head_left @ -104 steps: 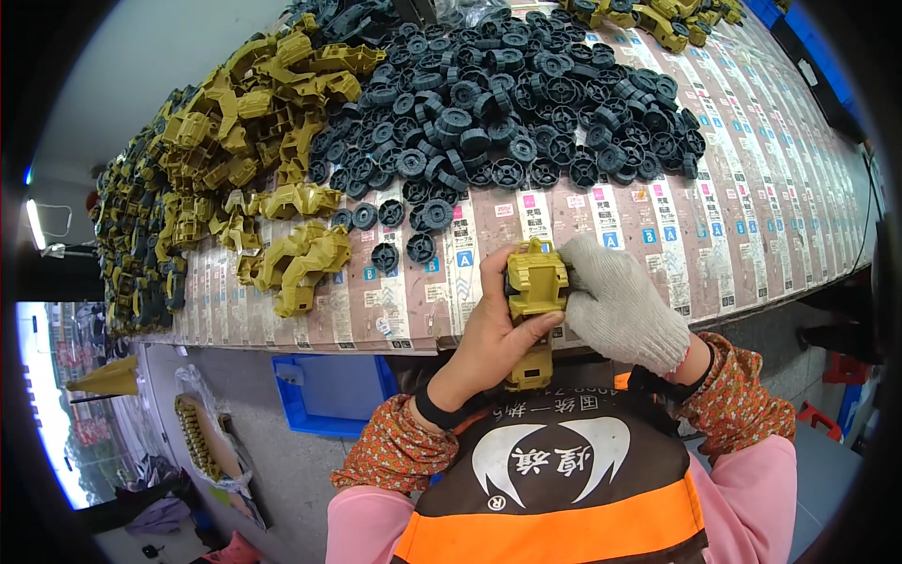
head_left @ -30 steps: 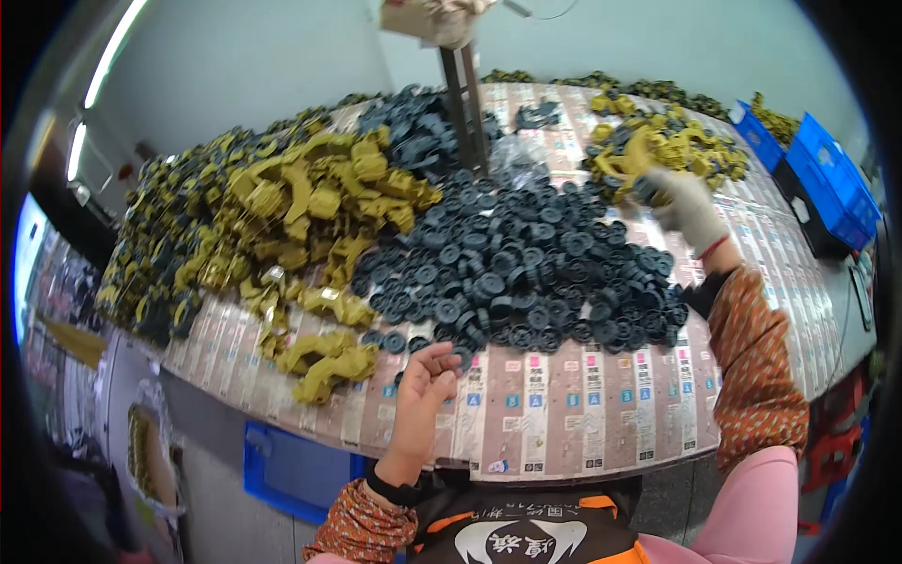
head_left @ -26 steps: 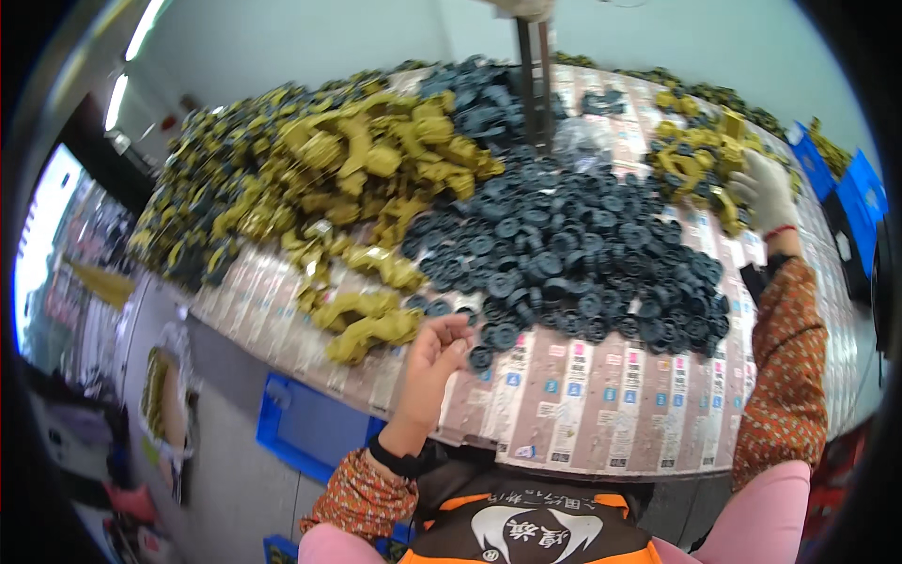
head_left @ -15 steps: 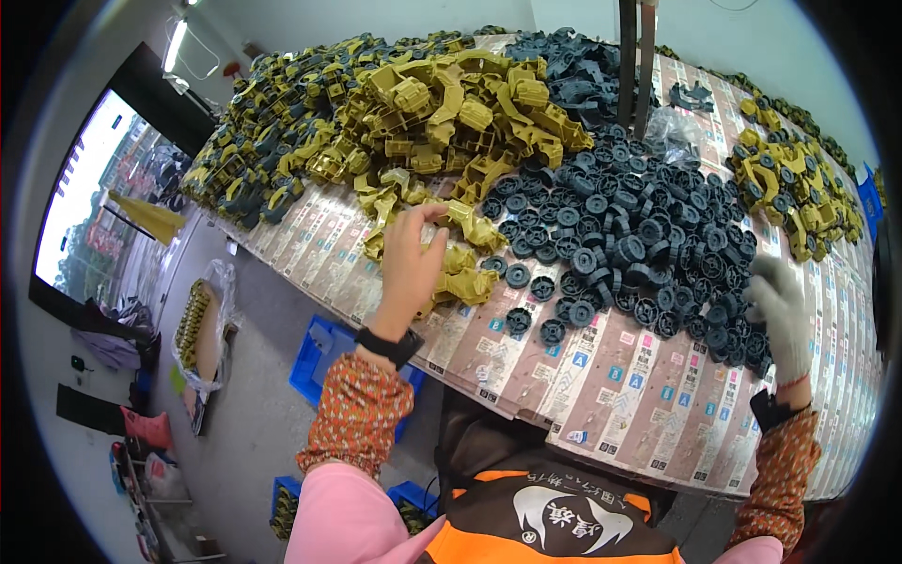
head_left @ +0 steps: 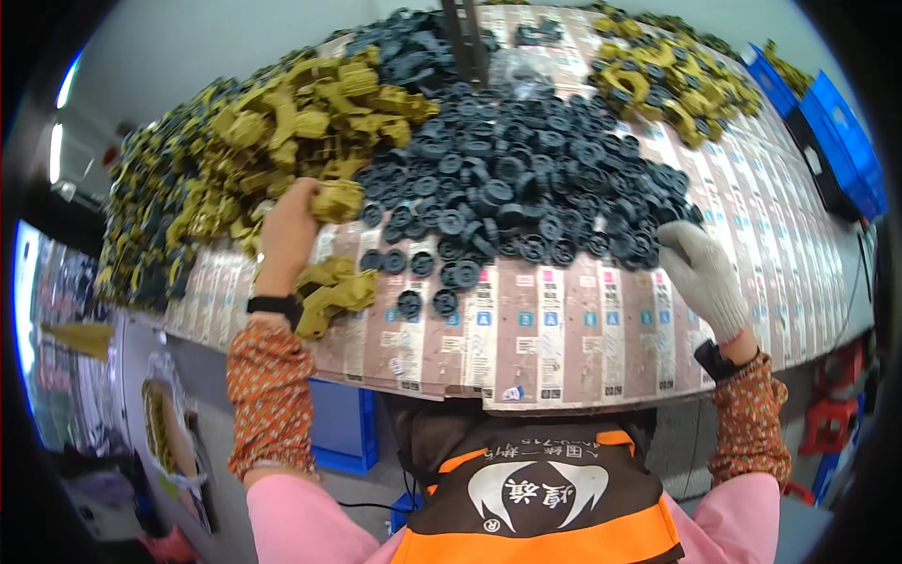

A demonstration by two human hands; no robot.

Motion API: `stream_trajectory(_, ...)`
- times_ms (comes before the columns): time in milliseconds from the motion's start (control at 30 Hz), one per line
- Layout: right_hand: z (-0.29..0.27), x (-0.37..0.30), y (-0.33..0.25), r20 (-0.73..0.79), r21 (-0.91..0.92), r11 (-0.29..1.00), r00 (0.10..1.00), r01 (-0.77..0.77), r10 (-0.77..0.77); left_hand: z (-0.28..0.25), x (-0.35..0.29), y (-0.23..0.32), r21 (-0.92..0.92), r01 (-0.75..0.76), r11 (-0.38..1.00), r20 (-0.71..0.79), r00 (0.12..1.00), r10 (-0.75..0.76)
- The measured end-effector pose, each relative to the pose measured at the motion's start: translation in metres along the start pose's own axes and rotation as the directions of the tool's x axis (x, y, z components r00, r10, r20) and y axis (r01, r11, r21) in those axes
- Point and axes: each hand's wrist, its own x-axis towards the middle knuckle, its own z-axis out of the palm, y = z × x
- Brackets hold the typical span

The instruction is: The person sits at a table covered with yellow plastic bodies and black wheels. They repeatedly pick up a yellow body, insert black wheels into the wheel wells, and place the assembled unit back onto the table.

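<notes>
At the front of the yellow pile [head_left: 282, 122], the fingers of my bare left hand [head_left: 287, 235] are closed round a yellow plastic toy vehicle body [head_left: 338, 200]. More yellow bodies [head_left: 334, 293] lie just below that hand on the table. My right hand [head_left: 705, 277], in a pale knit glove, is at the right edge of a heap of dark toy wheels [head_left: 507, 188]. Its fingers are bent together with their tips against the outermost wheels; whatever they pinch is hidden. Several loose wheels [head_left: 410, 303] lie flat along the heap's front left.
A dark upright post [head_left: 463, 42] stands behind the wheels, beside a clear plastic bag [head_left: 521, 73]. Dark plastic parts [head_left: 404, 52] are piled at the back. Yellow bodies with wheels [head_left: 672, 80] lie at the back right, near blue bins [head_left: 836, 132]. Another blue bin [head_left: 343, 428] is below the table's front edge.
My view has swung to the right, so the table contents sit further left. My left hand has gone from spread fingers over the yellow bodies to gripping one. My right hand remains by the wheels.
</notes>
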Motion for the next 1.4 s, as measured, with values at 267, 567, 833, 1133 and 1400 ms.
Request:
stream_trajectory(267, 0.017, -0.004, 0.011, -0.084, -0.108, 0.994, 0.996, 0.026, -0.035, -0.025, -0.02, 0.059, -0.981, 0.132, 0.143, 0.072, 0.928, -0.365)
stream_trajectory(567, 0.064, 0.015, -0.021, 0.146, -0.651, 0.692, 0.946, 0.313, -0.29, -0.002, -0.095, 0.181, -0.743, 0.525, -0.415, 0.582, 0.813, -0.013)
stream_trajectory(833, 0.063, 0.017, -0.021, 0.315, -0.69, 0.619, 0.926, 0.375, -0.209, 0.038, -0.144, 0.2, -0.638, 0.651, -0.411, 0.704, 0.71, 0.031)
stream_trajectory(1133, 0.046, -0.015, -0.052, 0.011, -0.076, 0.974, 0.977, 0.212, -0.211, 0.052, -0.15, 0.223, -0.608, 0.658, -0.444, 0.722, 0.691, 0.034)
stream_trajectory(1400, 0.083, -0.065, -0.109, 0.33, 0.685, 0.623, 0.923, -0.378, 0.198, 0.046, -0.159, 0.267, -0.604, 0.609, -0.514, 0.693, 0.72, 0.038)
